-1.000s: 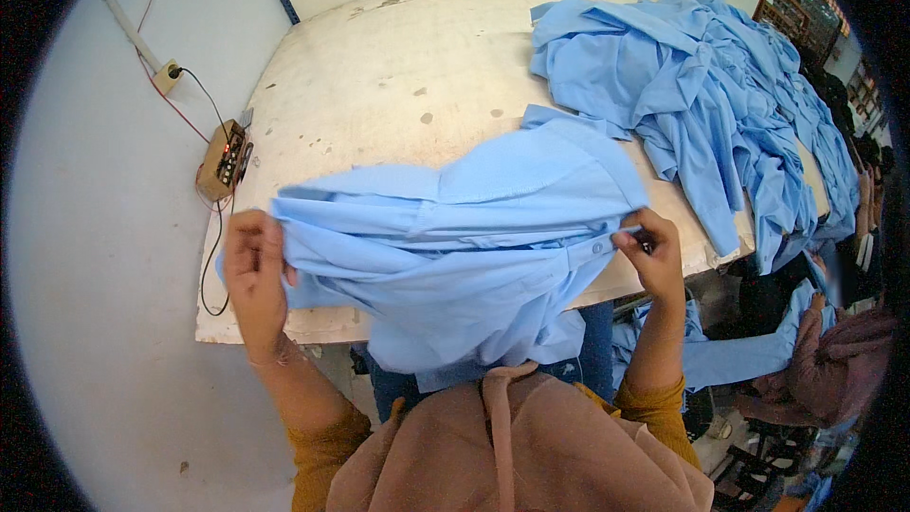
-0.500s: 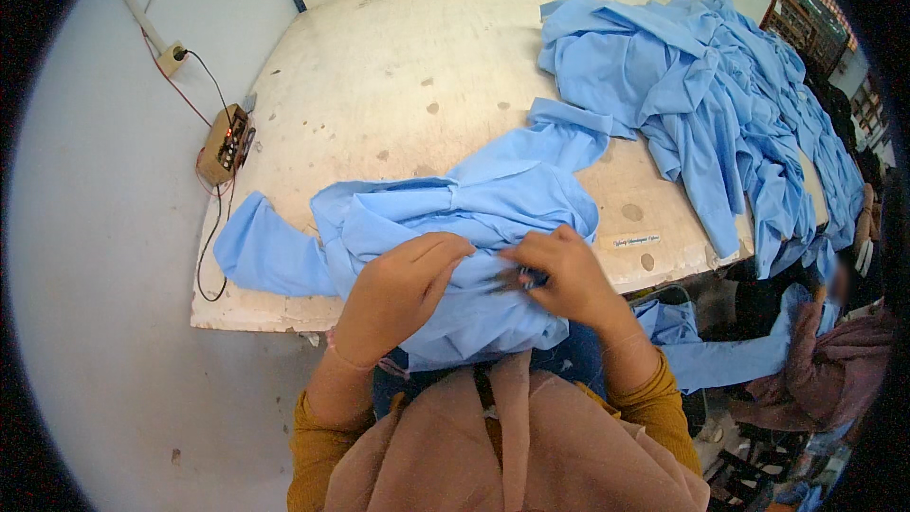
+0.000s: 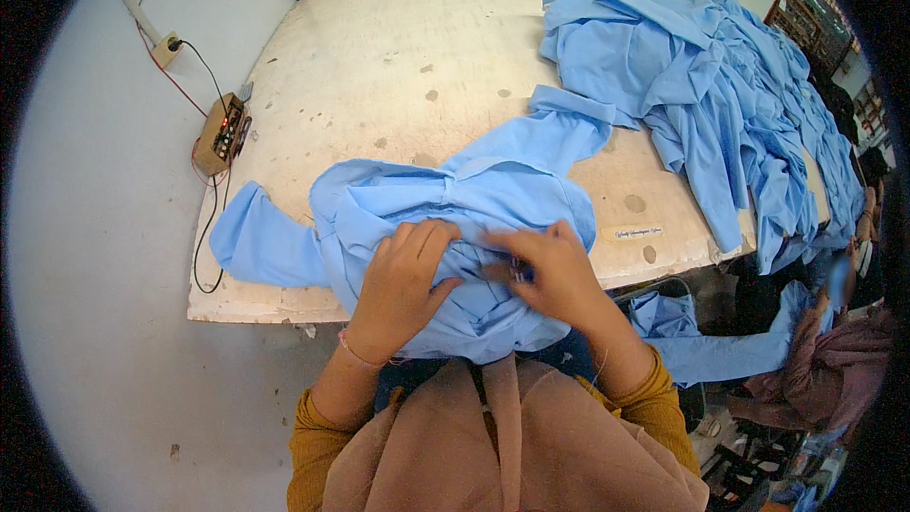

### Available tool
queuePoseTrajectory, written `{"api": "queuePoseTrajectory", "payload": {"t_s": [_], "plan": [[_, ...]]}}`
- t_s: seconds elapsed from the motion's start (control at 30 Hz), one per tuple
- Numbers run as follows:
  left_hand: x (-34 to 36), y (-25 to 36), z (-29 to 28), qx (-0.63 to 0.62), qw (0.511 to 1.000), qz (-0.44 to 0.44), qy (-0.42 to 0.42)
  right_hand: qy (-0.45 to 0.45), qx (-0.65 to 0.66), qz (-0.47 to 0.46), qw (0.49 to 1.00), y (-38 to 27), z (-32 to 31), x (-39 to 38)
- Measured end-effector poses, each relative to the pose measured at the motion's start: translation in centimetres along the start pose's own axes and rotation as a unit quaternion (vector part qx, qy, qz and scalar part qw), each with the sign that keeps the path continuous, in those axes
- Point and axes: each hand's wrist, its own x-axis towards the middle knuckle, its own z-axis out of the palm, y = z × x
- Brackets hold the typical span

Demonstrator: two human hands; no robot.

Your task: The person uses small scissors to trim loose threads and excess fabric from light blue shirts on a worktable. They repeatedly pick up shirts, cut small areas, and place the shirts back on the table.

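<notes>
Both hands work a bunched light-blue shirt (image 3: pixel 455 218) at the near edge of the worn white surface (image 3: pixel 398 57). The left hand (image 3: pixel 398 289) clutches a fold; right hand (image 3: pixel 559 275) fingers pinch fabric. One sleeve overhangs and could likely drag the shirt off.

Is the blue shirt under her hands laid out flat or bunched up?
Bunched up. The shirt is gathered in folds under the left hand and right hand, one sleeve hanging off the table.
</notes>
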Motion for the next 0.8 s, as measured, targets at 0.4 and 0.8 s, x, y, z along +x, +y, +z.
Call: {"api": "queuePoseTrajectory", "payload": {"t_s": [0.4, 0.8], "plan": [[-1.2, -2.1, -1.0, -0.014, 0.998, -0.056, -0.024, 0.198, 0.323, 0.067, 0.923, 6.1, -5.7, 2.3], [3.0, -1.7, 0.9, 0.020, 0.994, 0.067, 0.087, 0.039, -0.013, -0.065, 0.997, 2.4, -1.3, 2.3]]}}
